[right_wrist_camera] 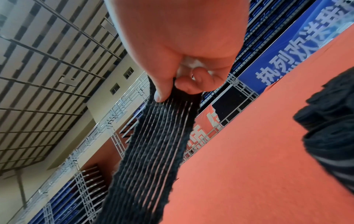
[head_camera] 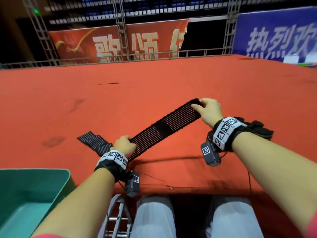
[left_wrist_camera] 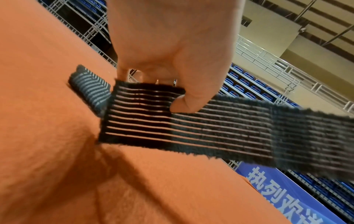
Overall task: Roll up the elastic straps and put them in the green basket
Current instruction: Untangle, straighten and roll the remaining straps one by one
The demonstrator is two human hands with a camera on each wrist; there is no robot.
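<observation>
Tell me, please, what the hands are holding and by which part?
Both hold one elastic strap: left hand grips its near end, right hand pinches its far end.

Left hand near, fingers curled, pinching; right hand farther and higher, thumb and fingers pinched; both forearms extended.

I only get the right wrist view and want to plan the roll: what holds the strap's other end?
Observer: The left hand grips the strap at its near end, thumb on top.
Operator: Is it lying on the table?
Observer: No, it is stretched between the left hand and right hand, its middle off the red table.
Operator: Any more to roll?
Observer: A second strap lies flat just left of the left hand; the basket sits at the near left.
</observation>
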